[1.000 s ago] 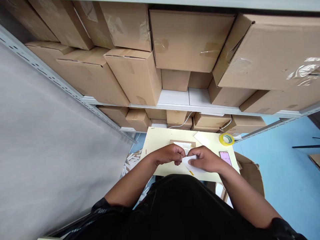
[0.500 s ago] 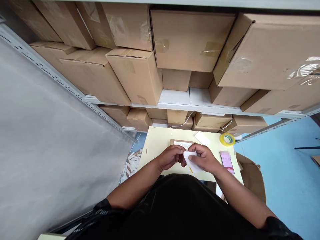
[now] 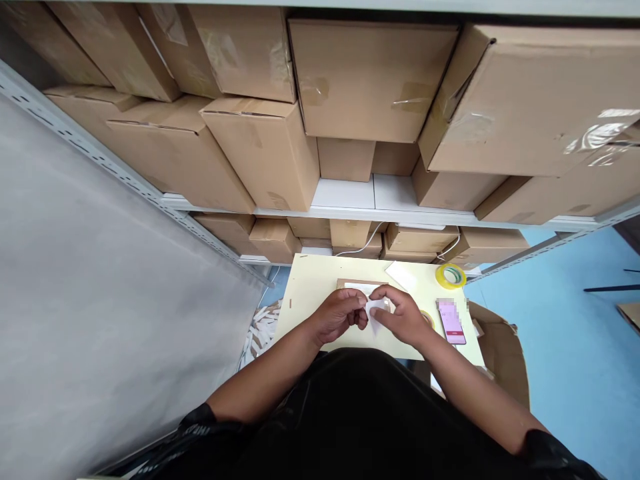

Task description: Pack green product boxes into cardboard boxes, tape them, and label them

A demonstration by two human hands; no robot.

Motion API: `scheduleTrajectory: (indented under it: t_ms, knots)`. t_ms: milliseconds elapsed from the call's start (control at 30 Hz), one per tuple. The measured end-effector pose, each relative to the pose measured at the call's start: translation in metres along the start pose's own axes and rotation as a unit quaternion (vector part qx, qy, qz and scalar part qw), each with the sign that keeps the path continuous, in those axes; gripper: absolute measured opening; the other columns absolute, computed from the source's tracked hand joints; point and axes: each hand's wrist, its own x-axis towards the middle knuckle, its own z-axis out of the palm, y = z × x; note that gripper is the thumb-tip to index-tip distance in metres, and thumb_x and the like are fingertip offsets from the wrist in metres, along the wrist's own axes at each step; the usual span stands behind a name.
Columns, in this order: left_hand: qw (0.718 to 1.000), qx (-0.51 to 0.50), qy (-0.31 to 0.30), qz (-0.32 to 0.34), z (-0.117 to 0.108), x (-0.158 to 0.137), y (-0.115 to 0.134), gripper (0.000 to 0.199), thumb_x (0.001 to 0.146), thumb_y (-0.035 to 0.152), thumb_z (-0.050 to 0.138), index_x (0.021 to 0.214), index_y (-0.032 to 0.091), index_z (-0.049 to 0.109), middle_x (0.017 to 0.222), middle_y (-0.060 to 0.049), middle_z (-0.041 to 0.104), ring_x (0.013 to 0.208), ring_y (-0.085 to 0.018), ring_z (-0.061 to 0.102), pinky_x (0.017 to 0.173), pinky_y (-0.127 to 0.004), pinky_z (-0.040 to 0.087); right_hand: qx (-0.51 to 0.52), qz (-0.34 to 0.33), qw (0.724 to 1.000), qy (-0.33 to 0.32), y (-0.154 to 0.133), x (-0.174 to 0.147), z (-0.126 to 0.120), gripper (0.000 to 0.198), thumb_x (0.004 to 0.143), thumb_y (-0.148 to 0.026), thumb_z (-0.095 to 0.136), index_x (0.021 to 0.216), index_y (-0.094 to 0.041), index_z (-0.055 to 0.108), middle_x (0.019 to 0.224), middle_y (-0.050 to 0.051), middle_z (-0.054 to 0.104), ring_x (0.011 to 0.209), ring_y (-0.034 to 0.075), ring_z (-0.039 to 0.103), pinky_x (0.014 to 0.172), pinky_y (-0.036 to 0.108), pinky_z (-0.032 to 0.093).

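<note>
My right hand (image 3: 401, 316) is closed on a small white slip of paper (image 3: 375, 324), pinching it between thumb and fingers above the table. My left hand (image 3: 342, 316) is also closed, with thumb and fingertips pinched at the slip's left edge. Just beyond both hands lies a small cardboard box (image 3: 342, 283) with a white label (image 3: 358, 287) on its upper face, partly hidden by the fingers. Part of a yellow ring (image 3: 428, 319), seemingly a tape roll, shows beside my right wrist.
On the pale yellow table (image 3: 313, 280) are a yellow tape roll (image 3: 451, 276), a phone (image 3: 453, 320) and a white sheet (image 3: 400, 274). Shelves (image 3: 345, 193) loaded with cardboard boxes (image 3: 375, 80) rise in front. An open carton (image 3: 505, 353) stands at right; a grey wall (image 3: 100, 267) is at left.
The white slip has turned in my fingers and shows a smaller face; its yellow mark is out of sight. The yellow ring beside my right wrist has come into view.
</note>
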Motion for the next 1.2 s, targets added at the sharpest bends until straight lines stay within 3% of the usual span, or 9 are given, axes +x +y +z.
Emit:
scheduleTrajectory:
  t_ms: [100,167,333,600,767,933,1200]
  knots:
    - [0.998,0.014,0.063,0.024,0.000,-0.001,-0.003,0.035,0.070,0.044,0.082,0.076,0.016,0.061,0.058,-0.001,0.064,0.051,-0.013,0.059,0.057,-0.026,0.044,-0.075,-0.067,0.987,0.122,0.002,0.001,0.012,0.029,0.086,-0.039,0.070,0.111,-0.026,0.065,0.124,0.009,0.066,0.118,0.027,0.060,0.099,0.043,0.050]
    - [0.993,0.053,0.093,0.048,0.000,-0.002,-0.005,0.033,0.073,0.044,0.080,0.074,0.016,0.061,0.060,0.000,0.065,0.054,-0.012,0.058,0.060,-0.027,0.045,-0.088,-0.093,0.979,0.161,0.004,0.000,0.019,0.024,0.089,-0.042,0.069,0.105,-0.025,0.065,0.119,0.011,0.066,0.115,0.027,0.061,0.099,0.043,0.049]
    - [0.963,0.210,0.137,0.100,0.001,0.001,-0.011,0.023,0.077,0.038,0.073,0.071,0.017,0.066,0.063,0.001,0.064,0.063,-0.013,0.059,0.066,-0.027,0.048,0.017,-0.032,0.997,0.065,0.009,-0.002,0.028,0.032,0.099,-0.050,0.058,0.083,-0.023,0.064,0.082,0.003,0.071,0.078,0.019,0.064,0.077,0.032,0.051]
    - [0.958,0.225,0.155,0.086,-0.013,0.013,-0.031,0.019,0.077,0.036,0.072,0.073,0.018,0.066,0.066,-0.001,0.069,0.066,-0.015,0.065,0.069,-0.028,0.052,0.055,0.073,0.986,0.136,0.027,0.001,0.035,0.029,0.089,-0.048,0.062,0.075,-0.022,0.062,0.069,-0.001,0.062,0.067,0.016,0.054,0.063,0.028,0.044]
    - [0.951,0.242,0.178,0.075,-0.039,0.006,-0.037,0.019,0.075,0.034,0.071,0.067,0.018,0.063,0.062,-0.001,0.068,0.061,-0.014,0.064,0.064,-0.026,0.051,0.124,0.107,0.968,0.188,0.034,0.009,0.023,0.032,0.084,-0.053,0.067,0.076,-0.022,0.062,0.067,-0.002,0.060,0.064,0.016,0.054,0.061,0.029,0.046]
    - [0.947,0.222,0.224,0.064,-0.077,-0.019,-0.034,0.019,0.072,0.035,0.072,0.068,0.018,0.064,0.061,-0.001,0.068,0.056,-0.013,0.061,0.060,-0.025,0.049,0.179,0.110,0.954,0.214,0.035,0.019,0.003,0.031,0.080,-0.051,0.070,0.075,-0.023,0.059,0.062,-0.003,0.054,0.055,0.014,0.049,0.052,0.027,0.042]
    - [0.907,0.234,0.350,0.032,-0.148,-0.104,-0.036,0.016,0.068,0.031,0.071,0.066,0.017,0.064,0.059,-0.001,0.067,0.055,-0.012,0.058,0.060,-0.024,0.048,0.258,0.110,0.950,0.134,0.030,0.036,-0.010,0.021,0.074,-0.039,0.077,0.075,-0.024,0.062,0.062,-0.004,0.053,0.057,0.013,0.048,0.054,0.026,0.037]
